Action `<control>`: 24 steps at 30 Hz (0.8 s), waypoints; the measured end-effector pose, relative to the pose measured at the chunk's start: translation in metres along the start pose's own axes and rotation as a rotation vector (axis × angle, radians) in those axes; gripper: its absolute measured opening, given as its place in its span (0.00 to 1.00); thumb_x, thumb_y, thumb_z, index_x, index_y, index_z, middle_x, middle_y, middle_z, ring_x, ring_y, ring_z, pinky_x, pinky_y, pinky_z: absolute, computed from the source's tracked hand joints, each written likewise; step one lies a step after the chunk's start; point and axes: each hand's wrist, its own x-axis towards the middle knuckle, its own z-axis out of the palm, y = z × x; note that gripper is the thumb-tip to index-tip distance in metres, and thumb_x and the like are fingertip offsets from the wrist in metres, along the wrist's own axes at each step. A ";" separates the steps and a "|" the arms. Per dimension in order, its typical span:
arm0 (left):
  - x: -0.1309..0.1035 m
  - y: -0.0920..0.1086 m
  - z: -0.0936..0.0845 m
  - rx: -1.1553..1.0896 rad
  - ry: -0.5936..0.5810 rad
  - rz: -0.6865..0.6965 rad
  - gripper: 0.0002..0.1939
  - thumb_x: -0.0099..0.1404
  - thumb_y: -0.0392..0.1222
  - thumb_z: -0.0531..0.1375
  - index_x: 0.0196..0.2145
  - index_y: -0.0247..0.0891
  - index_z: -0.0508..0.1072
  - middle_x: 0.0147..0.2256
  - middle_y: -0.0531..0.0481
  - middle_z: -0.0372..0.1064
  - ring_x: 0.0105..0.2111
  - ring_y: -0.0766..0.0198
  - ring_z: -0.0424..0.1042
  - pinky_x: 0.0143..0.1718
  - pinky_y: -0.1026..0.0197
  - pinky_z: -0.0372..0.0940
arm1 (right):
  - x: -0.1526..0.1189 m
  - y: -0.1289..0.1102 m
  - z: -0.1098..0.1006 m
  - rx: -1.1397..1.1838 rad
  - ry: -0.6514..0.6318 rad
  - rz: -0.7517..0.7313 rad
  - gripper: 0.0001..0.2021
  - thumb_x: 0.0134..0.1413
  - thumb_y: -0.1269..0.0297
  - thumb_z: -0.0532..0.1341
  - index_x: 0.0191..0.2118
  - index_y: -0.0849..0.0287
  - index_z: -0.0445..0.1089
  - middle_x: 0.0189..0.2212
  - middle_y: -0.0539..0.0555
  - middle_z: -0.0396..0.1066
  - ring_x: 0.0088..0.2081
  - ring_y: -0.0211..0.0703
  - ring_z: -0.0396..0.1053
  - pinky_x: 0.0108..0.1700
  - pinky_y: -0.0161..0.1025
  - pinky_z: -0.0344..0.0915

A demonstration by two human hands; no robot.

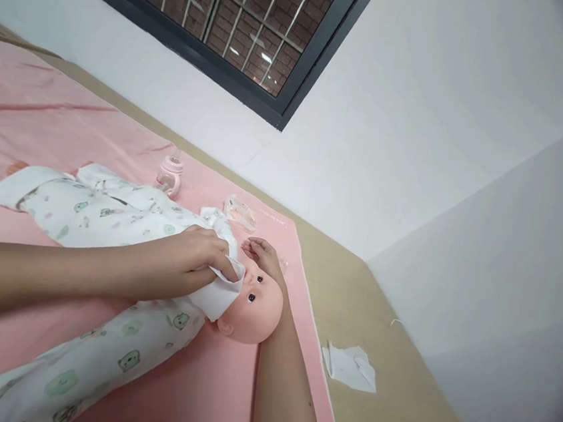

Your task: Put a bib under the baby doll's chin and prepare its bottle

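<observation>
A baby doll [255, 316] lies on its back on a pink mat [223, 379], its head toward the right, dressed in a white suit [109, 220] with green animal prints. My left hand [200, 259] pinches a white cloth [222, 295] against the lower face and neck of the doll, covering its chin. Around the far side of the doll's head reaches my right hand [261, 256]. Its fingers are extended and loosely bent, holding nothing, with the forearm passing beside the crown of the head.
Beyond the doll stand a pink bottle [171, 174] and a clear plastic packet [240, 212]. A crumpled white tissue [351, 367] lies on the tan surface [393, 397] to the right. A white wall [337, 163] with a barred window [231, 18] rises behind.
</observation>
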 end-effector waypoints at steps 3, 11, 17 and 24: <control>0.001 -0.001 0.003 0.020 -0.004 -0.001 0.25 0.56 0.25 0.48 0.38 0.48 0.78 0.30 0.52 0.66 0.35 0.60 0.65 0.43 0.58 0.57 | -0.006 -0.004 0.002 0.004 -0.008 -0.015 0.13 0.44 0.61 0.66 0.39 0.55 0.72 0.40 0.53 0.74 0.46 0.43 0.71 0.50 0.39 0.66; 0.002 -0.007 0.013 0.149 0.037 0.017 0.23 0.58 0.27 0.49 0.40 0.48 0.77 0.32 0.50 0.66 0.38 0.57 0.63 0.45 0.54 0.55 | -0.010 -0.006 0.004 -0.021 -0.004 -0.020 0.14 0.44 0.61 0.66 0.40 0.55 0.72 0.40 0.53 0.74 0.46 0.42 0.70 0.49 0.37 0.66; 0.003 -0.007 0.013 0.206 -0.008 -0.008 0.23 0.59 0.28 0.48 0.42 0.48 0.77 0.36 0.48 0.67 0.41 0.54 0.62 0.47 0.49 0.55 | -0.021 -0.013 0.009 -0.025 0.015 -0.045 0.14 0.45 0.62 0.66 0.41 0.55 0.72 0.42 0.53 0.73 0.48 0.42 0.70 0.51 0.38 0.66; 0.005 -0.014 0.016 0.244 0.064 0.002 0.21 0.60 0.29 0.48 0.38 0.45 0.77 0.35 0.47 0.67 0.40 0.55 0.62 0.45 0.50 0.54 | -0.014 -0.008 0.007 -0.008 0.002 -0.033 0.15 0.42 0.62 0.67 0.40 0.55 0.72 0.40 0.53 0.74 0.47 0.43 0.70 0.51 0.39 0.66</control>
